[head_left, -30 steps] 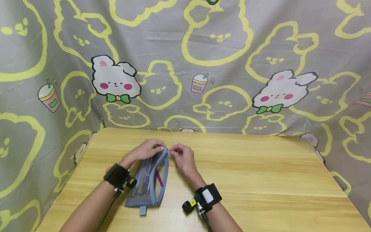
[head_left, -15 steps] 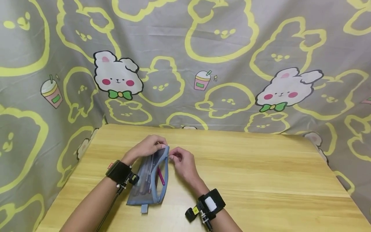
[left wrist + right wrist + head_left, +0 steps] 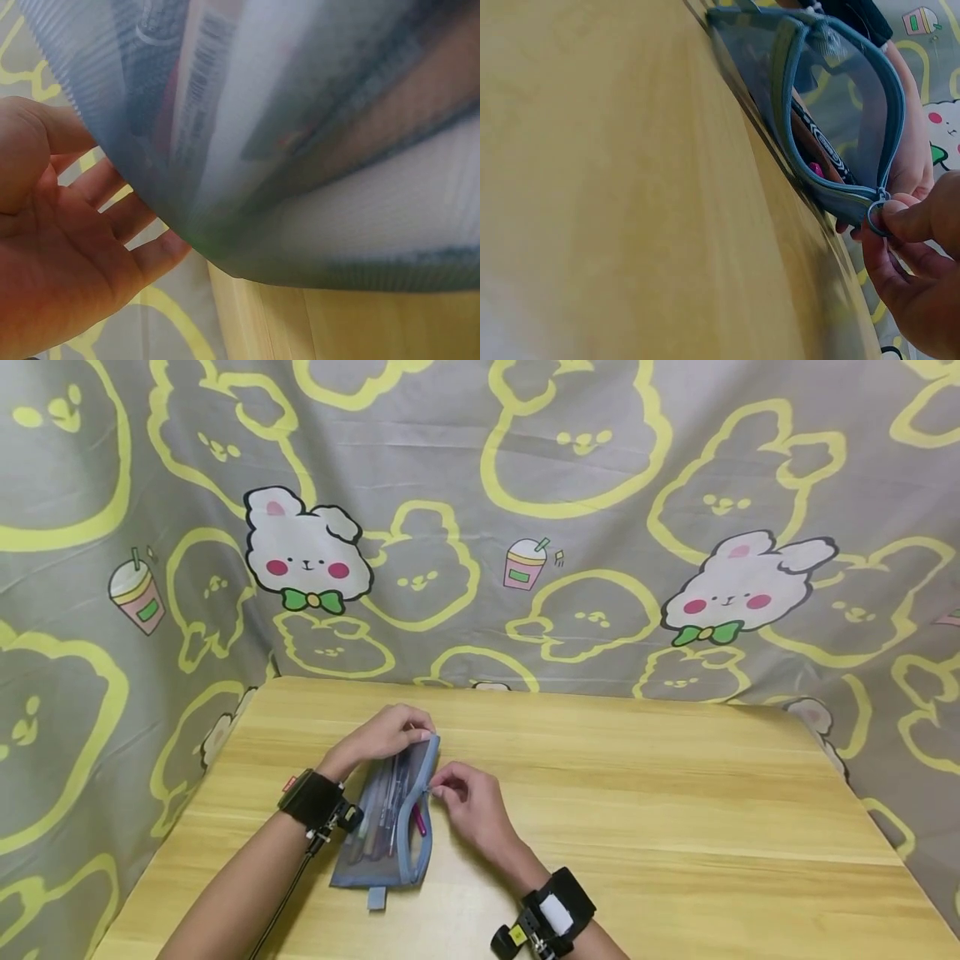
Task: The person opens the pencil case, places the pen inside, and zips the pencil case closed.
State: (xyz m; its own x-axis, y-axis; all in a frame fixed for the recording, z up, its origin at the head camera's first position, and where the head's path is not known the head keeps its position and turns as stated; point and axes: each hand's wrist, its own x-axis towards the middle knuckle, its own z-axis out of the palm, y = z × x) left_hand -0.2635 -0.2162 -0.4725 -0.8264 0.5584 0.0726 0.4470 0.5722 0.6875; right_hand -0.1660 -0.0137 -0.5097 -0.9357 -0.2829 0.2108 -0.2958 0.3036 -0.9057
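A blue-grey mesh pencil pouch stands on the table, its zipped side partly open and facing right. Several pens show through the mesh, among them a magenta pen near the opening. At the far end, my left hand grips the pouch's top corner. My right hand pinches the ring-shaped zipper pull between thumb and forefinger, partway along the zip. In the left wrist view the mesh fills most of the picture, with the left hand at its edge.
The wooden table stretches away to the right of the pouch. A grey curtain with yellow outlines and rabbit faces hangs behind and along the sides. A small fabric tab sticks out from the pouch's near end.
My right hand has drawn the zipper pull from the far corner toward the near end, and the opening has become shorter. My left hand keeps its grip on the corner.
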